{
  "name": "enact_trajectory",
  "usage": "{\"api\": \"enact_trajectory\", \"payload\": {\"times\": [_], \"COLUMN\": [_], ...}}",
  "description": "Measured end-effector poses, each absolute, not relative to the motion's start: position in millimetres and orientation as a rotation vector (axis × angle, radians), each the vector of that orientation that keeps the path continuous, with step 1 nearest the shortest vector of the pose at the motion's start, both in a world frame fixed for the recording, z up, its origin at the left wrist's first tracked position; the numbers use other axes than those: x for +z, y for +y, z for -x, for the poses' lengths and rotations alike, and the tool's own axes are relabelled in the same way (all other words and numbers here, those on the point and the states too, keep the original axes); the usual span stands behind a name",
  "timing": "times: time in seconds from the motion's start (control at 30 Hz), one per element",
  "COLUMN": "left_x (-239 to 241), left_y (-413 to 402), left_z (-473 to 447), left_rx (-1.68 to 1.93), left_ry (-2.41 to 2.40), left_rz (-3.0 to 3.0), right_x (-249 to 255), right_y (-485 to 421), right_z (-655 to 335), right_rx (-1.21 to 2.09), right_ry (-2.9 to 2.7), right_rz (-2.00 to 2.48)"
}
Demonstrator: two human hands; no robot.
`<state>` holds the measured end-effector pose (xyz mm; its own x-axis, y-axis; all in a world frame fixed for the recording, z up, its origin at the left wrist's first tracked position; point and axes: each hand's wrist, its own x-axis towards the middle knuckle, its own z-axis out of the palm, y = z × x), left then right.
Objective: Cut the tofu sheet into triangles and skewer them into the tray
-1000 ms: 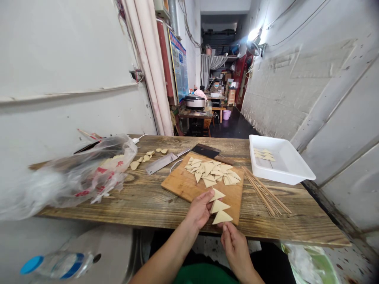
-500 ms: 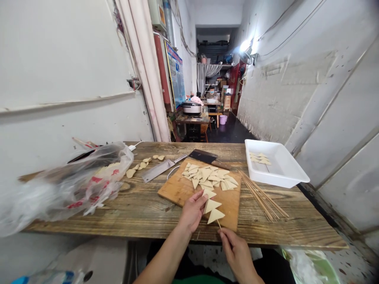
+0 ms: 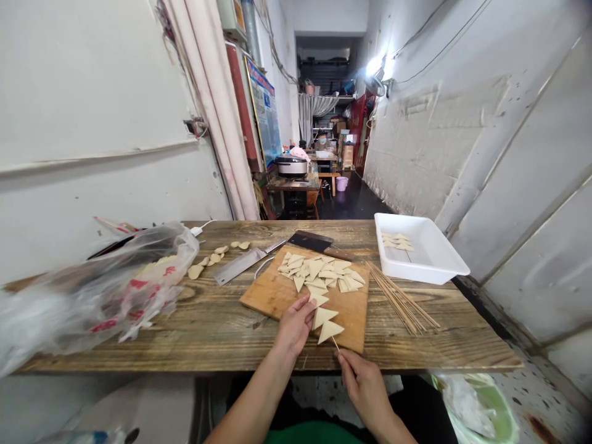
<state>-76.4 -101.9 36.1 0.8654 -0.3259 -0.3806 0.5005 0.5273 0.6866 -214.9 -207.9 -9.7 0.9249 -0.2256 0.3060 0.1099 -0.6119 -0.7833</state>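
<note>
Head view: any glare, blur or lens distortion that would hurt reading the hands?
Head view: the wall lamp blows out into glare; the wide lens bends the walls and smears the plastic bag at left; left hand and right hand, pinching a skewer, at the cutting board are evenly lit and sharp.

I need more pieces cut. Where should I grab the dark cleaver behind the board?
Grip the dark cleaver by its wooden handle, from the right: the handle points toward the white tray, the blade lies flat to its left.
</note>
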Motion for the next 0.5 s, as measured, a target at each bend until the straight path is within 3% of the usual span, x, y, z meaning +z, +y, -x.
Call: {"api": "enact_trajectory", "payload": {"times": [0.17, 0.5], "left_x": [37.1, 39.9], "left_y": [-101.9, -104.8], "left_z": [75.7, 75.9], "left_rx": [-0.532, -0.511], "left_ry": [0.234, 0.258], "left_rz": [-0.903, -0.909], "right_x": [-7.2, -5.0], "right_y": [-204.1, -208.1], "right_z": [215.1, 216.7], "right_rx": [-0.270, -0.470], "right_ry": [0.118, 0.104], "right_rz": [1.964, 2.145]}}
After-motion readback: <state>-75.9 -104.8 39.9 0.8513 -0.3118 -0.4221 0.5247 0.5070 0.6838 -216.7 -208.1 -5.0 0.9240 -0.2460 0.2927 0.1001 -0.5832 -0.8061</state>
